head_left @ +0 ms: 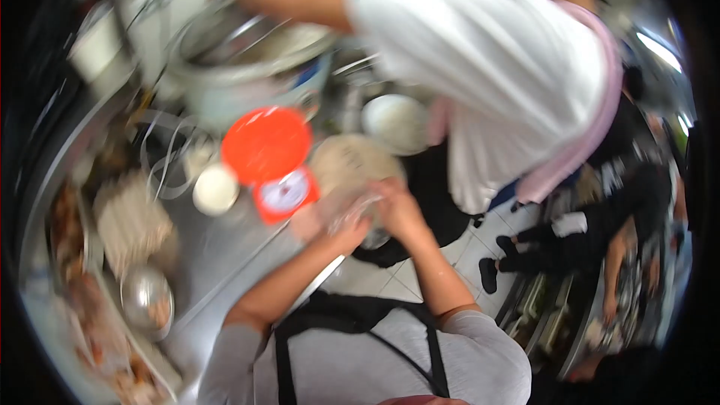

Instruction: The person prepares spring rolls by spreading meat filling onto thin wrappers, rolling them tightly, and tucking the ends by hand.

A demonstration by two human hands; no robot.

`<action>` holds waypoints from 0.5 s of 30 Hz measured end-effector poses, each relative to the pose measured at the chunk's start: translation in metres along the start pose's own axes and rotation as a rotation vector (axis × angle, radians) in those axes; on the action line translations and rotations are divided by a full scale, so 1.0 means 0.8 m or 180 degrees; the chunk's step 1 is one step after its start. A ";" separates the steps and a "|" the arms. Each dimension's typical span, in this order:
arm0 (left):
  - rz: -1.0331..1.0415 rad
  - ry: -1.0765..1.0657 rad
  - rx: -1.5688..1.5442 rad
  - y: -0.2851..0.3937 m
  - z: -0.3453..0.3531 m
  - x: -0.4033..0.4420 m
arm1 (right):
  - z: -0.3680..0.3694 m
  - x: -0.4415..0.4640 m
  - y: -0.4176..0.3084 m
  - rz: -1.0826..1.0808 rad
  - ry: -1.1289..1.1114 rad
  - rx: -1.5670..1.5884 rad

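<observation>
My left hand [351, 235] and my right hand [399, 211] are close together in front of me, their fingers closed on a clear plastic bag [341, 214]. The bag is blurred, and I cannot make out what is inside it. Just beyond my hands is a round tan board [356, 161] with dark marks on it. To the left of the bag stands a red kitchen scale [283, 196] with a white dial and an orange-red pan [264, 144] on top.
A co-worker in a white shirt [480, 67] stretches an arm over a large pot [247, 94] at the back. Also there are a white bowl [395, 124], a cream round container [216, 189], a metal bowl [147, 301] and stacked cartons [135, 221]. People in black stand right.
</observation>
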State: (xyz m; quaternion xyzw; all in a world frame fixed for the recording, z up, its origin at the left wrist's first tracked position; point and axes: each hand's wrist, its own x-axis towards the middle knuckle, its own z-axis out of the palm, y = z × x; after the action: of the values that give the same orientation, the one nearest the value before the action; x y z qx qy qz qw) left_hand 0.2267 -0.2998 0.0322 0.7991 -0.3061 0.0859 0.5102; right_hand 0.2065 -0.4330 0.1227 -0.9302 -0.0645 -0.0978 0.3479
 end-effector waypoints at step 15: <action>-0.0550 -0.1393 0.1151 0.021 0.007 0.056 | -0.010 0.012 -0.027 -0.0409 -0.0147 0.0983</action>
State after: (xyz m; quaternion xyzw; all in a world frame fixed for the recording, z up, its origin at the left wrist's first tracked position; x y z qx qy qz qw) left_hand 0.2518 -0.3277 0.0629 0.8997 -0.3194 -0.0790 0.2869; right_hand 0.2108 -0.4217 0.1449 -0.8617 -0.1460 -0.0874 0.4781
